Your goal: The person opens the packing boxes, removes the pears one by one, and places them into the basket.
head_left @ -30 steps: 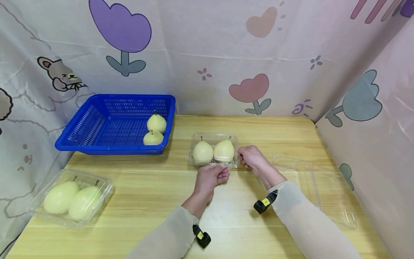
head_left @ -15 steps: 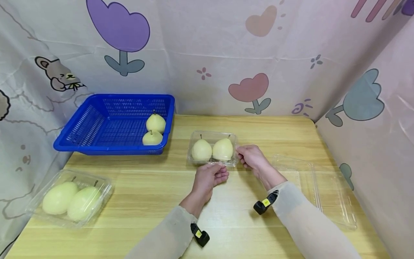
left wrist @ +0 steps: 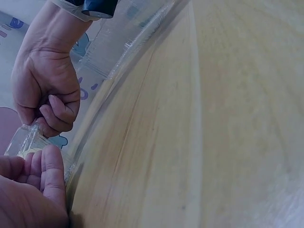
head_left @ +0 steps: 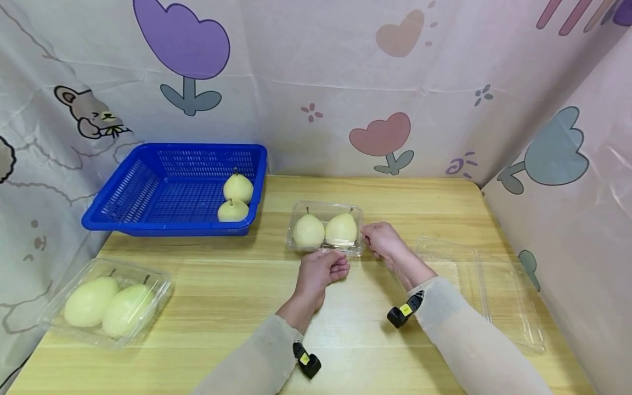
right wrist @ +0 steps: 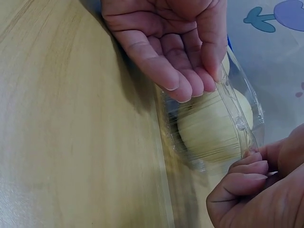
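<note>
A lidded clear plastic clamshell box [head_left: 325, 206] with two pale yellow pears [head_left: 309, 231] inside rests on the wooden table [head_left: 237, 318]. At its front rim, my left hand [head_left: 317, 274] pinches the edge between thumb and fingers. The right-hand end of that rim is pinched by my right hand [head_left: 387, 241], its other fingers curled in. In the right wrist view, the rim [right wrist: 239, 121] runs between the left hand [right wrist: 166, 40] and the right hand [right wrist: 259, 190]. Part of the box is hidden behind the left hand [left wrist: 35, 190] in the left wrist view.
A blue plastic basket [head_left: 168, 226] with two pears [head_left: 238, 188] stands at the back left. Another clear box [head_left: 160, 280] holding two pears lies at the front left. To the right, an open clear box [head_left: 508, 296] lies partly behind the right forearm. Patterned cloth [head_left: 276, 66] surrounds the table.
</note>
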Demonstrator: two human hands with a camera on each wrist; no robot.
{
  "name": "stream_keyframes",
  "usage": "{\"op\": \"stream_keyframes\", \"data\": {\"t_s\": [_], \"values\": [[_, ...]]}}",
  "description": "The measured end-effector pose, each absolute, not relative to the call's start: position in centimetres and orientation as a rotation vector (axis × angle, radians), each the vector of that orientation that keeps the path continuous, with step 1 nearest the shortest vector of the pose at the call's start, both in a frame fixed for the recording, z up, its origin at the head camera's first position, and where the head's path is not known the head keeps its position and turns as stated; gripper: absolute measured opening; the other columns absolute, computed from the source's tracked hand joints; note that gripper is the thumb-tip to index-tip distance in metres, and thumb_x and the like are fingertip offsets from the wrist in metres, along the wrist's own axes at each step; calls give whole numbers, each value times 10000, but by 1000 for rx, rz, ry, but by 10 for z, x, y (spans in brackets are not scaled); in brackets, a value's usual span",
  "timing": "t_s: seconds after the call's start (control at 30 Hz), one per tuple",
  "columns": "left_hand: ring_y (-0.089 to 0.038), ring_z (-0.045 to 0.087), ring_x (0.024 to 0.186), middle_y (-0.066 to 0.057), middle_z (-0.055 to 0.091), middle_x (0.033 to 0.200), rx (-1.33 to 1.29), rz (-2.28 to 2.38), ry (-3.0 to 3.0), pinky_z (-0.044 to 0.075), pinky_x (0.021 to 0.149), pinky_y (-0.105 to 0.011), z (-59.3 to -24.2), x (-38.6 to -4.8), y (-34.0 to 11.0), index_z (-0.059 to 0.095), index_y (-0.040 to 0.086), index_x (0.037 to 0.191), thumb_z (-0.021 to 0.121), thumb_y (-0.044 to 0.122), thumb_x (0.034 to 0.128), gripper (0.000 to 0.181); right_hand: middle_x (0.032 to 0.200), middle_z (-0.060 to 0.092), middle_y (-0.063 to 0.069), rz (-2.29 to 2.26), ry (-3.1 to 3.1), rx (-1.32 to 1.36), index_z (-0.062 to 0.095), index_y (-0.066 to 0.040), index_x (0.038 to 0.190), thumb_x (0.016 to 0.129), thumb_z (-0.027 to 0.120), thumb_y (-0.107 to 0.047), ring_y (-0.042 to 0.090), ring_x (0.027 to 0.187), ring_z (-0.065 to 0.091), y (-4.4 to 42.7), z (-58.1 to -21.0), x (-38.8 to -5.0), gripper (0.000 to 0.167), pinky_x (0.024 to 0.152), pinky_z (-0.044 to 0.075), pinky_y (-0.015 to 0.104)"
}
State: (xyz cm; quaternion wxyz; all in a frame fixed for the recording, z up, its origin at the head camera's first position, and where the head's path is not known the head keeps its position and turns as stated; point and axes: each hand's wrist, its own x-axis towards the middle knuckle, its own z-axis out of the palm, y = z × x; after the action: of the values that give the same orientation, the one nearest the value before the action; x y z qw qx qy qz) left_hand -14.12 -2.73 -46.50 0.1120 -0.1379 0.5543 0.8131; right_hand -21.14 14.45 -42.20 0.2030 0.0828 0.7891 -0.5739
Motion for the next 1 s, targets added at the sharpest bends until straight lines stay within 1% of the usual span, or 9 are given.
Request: {"op": "stream_keyframes", "data": {"t_s": [0.1, 0.27, 0.37, 0.57, 0.73, 0.9, 1.0], "values": [[-165, 748, 782, -153, 744, 921, -398, 2383, 1622, 660, 803, -321, -465, -141, -28, 695, -128, 1084, 607, 59, 1035, 212, 697, 502, -42, -1612, 2172, 263, 586, -81, 843, 1108, 465, -220, 95, 594, 443, 146, -422, -212, 323, 520, 372, 224], [-170, 743, 796, -103, 731, 898, -348, 2371, 1603, 656, 818, -322, -465, -141, -32, 692, -121, 1090, 605, 73, 1036, 220, 745, 615, -47, -1672, 2059, 320, 660, -35, 1010, 1114, 516, -264, 83, 652, 559, 153, -421, -212, 290, 561, 430, 221], [-178, 750, 814, -101, 736, 910, -314, 2363, 1566, 654, 830, -319, -465, -142, -35, 686, -124, 1110, 600, 74, 1037, 228, 751, 644, -45, -1697, 1998, 330, 671, -29, 1051, 1109, 546, -286, 87, 673, 591, 156, -420, -213, 292, 590, 445, 227], [-184, 767, 828, -101, 755, 920, -305, 2350, 1505, 655, 825, -311, -466, -144, -39, 678, -136, 1134, 604, 86, 1031, 255, 734, 663, -44, -1702, 1975, 341, 679, -11, 1079, 1097, 571, -276, 89, 668, 600, 157, -420, -216, 287, 599, 445, 223], [-184, 767, 817, -107, 759, 914, -310, 2351, 1528, 657, 825, -319, -465, -144, -38, 679, -150, 1131, 608, 79, 1028, 261, 711, 655, -52, -1689, 2001, 332, 669, 13, 1091, 1103, 545, -253, 81, 646, 594, 155, -419, -216, 293, 581, 444, 212], [-184, 766, 805, -114, 763, 907, -314, 2346, 1558, 659, 819, -324, -465, -143, -36, 688, -152, 1111, 609, 72, 1025, 252, 691, 641, -57, -1678, 2017, 335, 672, 5, 1048, 1107, 526, -241, 72, 618, 577, 154, -417, -215, 292, 557, 429, 206], [-176, 763, 791, -105, 763, 889, -317, 2337, 1591, 660, 810, -325, -465, -143, -34, 698, -147, 1101, 607, 60, 1022, 240, 679, 623, -59, -1669, 2034, 334, 673, -10, 994, 1109, 516, -238, 65, 595, 552, 153, -416, -214, 300, 535, 408, 203]]}}
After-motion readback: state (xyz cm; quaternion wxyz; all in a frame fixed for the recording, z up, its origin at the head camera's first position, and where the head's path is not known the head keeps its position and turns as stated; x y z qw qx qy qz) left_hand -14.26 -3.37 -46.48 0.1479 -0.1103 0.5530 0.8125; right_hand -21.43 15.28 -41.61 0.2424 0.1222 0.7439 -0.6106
